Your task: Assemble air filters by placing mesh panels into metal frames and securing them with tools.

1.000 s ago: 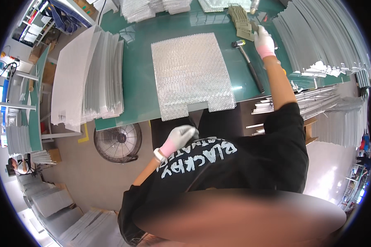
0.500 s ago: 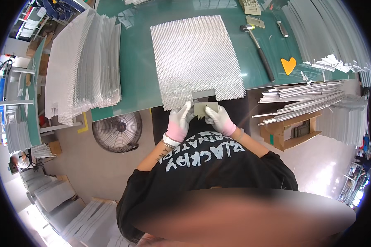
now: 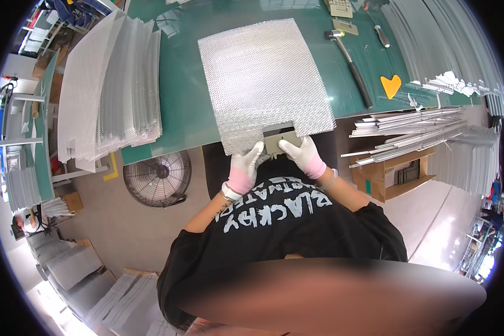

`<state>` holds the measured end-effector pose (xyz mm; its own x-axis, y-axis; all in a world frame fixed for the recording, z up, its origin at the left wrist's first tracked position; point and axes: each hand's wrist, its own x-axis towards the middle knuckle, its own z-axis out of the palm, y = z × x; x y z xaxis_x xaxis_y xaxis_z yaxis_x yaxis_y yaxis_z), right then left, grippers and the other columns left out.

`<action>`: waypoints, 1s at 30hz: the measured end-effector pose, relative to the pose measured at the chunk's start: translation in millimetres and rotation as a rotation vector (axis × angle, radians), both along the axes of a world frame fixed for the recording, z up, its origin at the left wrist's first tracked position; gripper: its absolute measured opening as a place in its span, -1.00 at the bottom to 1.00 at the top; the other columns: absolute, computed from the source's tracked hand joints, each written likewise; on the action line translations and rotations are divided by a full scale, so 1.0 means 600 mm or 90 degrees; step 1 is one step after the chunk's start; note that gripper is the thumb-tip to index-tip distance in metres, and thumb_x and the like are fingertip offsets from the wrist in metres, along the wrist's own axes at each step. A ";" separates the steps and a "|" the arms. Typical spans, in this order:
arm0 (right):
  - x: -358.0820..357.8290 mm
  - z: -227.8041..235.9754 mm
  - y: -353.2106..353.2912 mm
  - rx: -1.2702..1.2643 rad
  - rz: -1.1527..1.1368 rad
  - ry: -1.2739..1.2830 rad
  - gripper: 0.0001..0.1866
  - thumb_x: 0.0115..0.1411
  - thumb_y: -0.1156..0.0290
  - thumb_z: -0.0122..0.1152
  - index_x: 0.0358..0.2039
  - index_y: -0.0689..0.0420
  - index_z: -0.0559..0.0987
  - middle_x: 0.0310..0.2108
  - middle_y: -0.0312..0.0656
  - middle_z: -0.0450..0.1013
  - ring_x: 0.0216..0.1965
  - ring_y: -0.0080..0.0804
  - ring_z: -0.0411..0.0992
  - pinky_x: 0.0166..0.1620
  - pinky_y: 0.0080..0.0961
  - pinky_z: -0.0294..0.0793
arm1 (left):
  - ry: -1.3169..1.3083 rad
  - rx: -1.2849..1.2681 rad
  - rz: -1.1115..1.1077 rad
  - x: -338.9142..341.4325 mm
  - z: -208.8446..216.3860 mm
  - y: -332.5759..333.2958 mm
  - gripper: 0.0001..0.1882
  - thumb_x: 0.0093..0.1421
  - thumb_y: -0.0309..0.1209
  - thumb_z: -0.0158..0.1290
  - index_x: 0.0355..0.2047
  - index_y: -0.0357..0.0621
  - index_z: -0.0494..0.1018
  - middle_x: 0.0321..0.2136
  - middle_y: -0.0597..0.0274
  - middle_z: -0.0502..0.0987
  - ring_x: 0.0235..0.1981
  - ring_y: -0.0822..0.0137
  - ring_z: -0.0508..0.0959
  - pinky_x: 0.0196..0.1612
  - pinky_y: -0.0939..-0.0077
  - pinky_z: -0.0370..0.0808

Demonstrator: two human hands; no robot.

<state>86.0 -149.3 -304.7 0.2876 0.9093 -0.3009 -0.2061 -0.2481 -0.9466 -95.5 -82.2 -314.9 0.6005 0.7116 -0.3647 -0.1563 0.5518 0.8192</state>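
A silvery mesh panel point(image 3: 266, 78) lies on the green table, its notched near edge reaching over the table's front. In that notch sits a small beige-grey plastic piece point(image 3: 274, 143) with short prongs at its near side. My left hand point(image 3: 245, 167), in a white and pink glove, grips the piece's left side, next to the mesh. On the other side my right hand point(image 3: 300, 155), gloved alike, presses its thumb on the piece near the notch's right corner. The fingers beneath the piece are mostly hidden.
A hammer point(image 3: 351, 70), a screwdriver point(image 3: 382, 36) and an orange heart-shaped piece point(image 3: 390, 87) lie to the right. Mesh panels point(image 3: 117, 84) stand stacked at left. Metal strips point(image 3: 403, 137) rest above a cardboard box point(image 3: 383, 182). A floor fan point(image 3: 158, 178) stands at lower left.
The plastic piece has moved up into the panel's notch. My right hand has shifted up and slightly right, and the panel has turned slightly.
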 end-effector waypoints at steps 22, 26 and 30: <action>0.028 -0.008 0.004 -0.048 0.112 -0.011 -0.72 0.15 0.35 0.29 -0.24 0.31 0.62 -0.38 -0.22 0.59 -0.36 -0.58 0.51 -0.23 -0.58 0.51 | -0.036 0.039 -0.011 -0.007 -0.028 -0.008 -0.68 0.42 -0.41 -0.11 0.05 -0.38 0.44 -0.09 0.05 0.54 -0.08 0.34 0.57 -0.02 0.43 0.57; 0.027 -0.012 -0.001 -0.006 0.141 -0.066 -0.74 0.16 0.37 0.27 -0.23 0.30 0.61 -0.37 -0.22 0.59 -0.34 -0.60 0.50 -0.22 -0.59 0.50 | -0.075 0.035 0.006 0.000 -0.022 -0.011 -0.67 0.43 -0.41 -0.14 0.09 -0.36 0.41 -0.06 0.06 0.53 -0.05 0.33 0.56 0.02 0.42 0.54; 0.014 -0.007 -0.008 -0.028 0.113 -0.065 -0.75 0.17 0.38 0.25 -0.23 0.31 0.59 -0.34 -0.23 0.58 -0.32 -0.60 0.50 -0.20 -0.58 0.51 | 0.127 0.325 -0.081 -0.010 -0.036 -0.007 -0.65 0.44 -0.40 -0.16 0.10 -0.38 0.39 -0.05 0.06 0.52 -0.04 0.33 0.55 0.04 0.42 0.52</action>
